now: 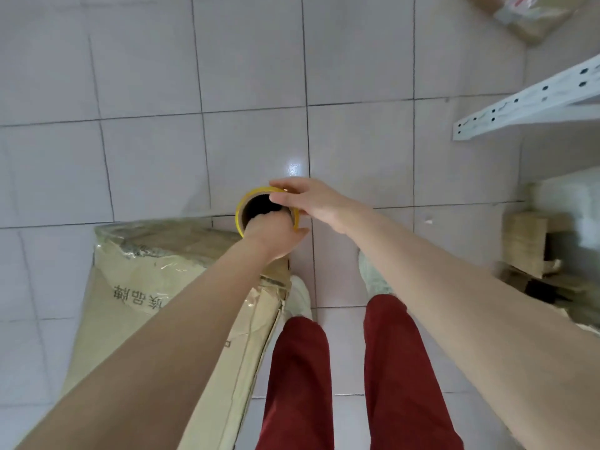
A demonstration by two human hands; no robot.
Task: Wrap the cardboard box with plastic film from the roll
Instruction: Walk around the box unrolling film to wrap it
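Two hands (276, 237) (313, 203) grip roll (240, 210) beside box (146, 271).

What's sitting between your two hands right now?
The film roll: the left hand reaches into its dark core, the right hand holds its far rim, as the head view shows.

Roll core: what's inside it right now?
The left hand has its fingers in the roll; the right hand grips its rim. The fingertips and the dark core's depth are hidden.
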